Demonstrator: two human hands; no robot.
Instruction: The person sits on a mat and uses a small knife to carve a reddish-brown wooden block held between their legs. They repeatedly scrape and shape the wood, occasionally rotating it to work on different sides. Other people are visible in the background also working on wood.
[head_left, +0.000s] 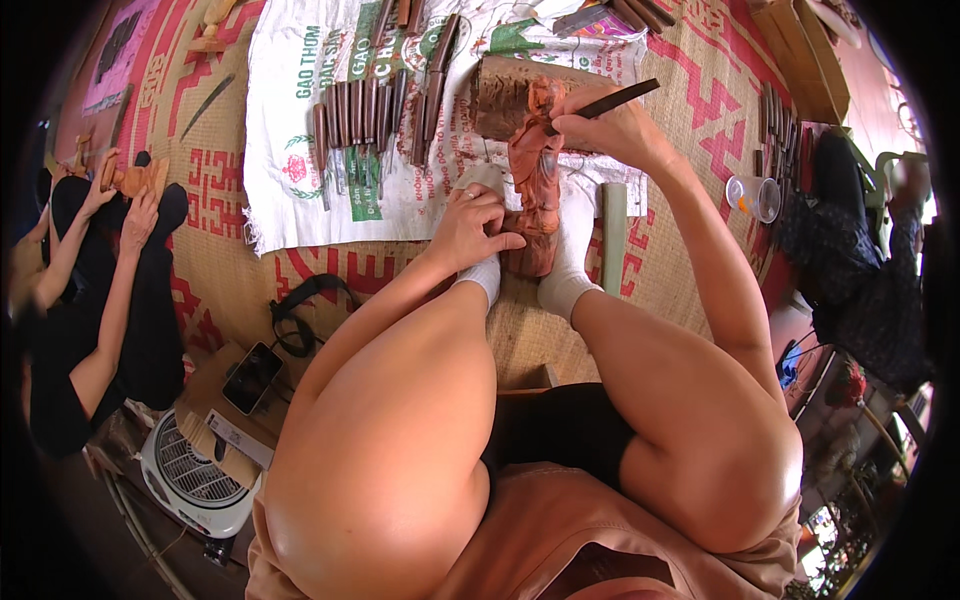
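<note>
A reddish-brown wood carving (pixel 535 185) stands between my socked feet, its top end against a rough wooden block (pixel 500 100). My right hand (pixel 610 125) is closed around a dark-handled carving chisel (pixel 630 93), its working end toward the carving's upper part. The cutting edge itself is hidden by my fingers. My left hand (pixel 475 222) lies over my left foot (pixel 485 275), beside the carving's lower end. Its fingers are slightly bent and the thumb reaches to the wood; I see no tool in it.
Several chisels (pixel 360 115) lie in rows on a white printed sack (pixel 275 210) over a patterned mat. A pale green bar (pixel 613 240) lies right of my right foot (pixel 572 260). A plastic cup (pixel 752 198), a fan (pixel 200 480) and a phone (pixel 252 378) are around. Another person's hands (pixel 140 205) hold wood at left.
</note>
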